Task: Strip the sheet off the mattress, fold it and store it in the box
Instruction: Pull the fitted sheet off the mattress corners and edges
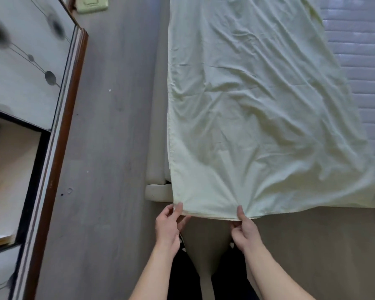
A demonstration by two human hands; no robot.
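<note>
I see the pale yellow sheet (258, 105) lying wrinkled and folded lengthwise over the mattress (359, 72), filling the centre and upper right of the frame; its near edge hangs over the foot of the bed at lower centre. My left hand (168, 228) pinches the sheet's near left corner, thumb on top, fingers curled beneath. My right hand (245, 230) pinches the same hem further right, thumb over the cloth. Grey floor (108, 126) runs down the centre left; a wood-framed cabinet (59, 118) stands at far left.
</note>
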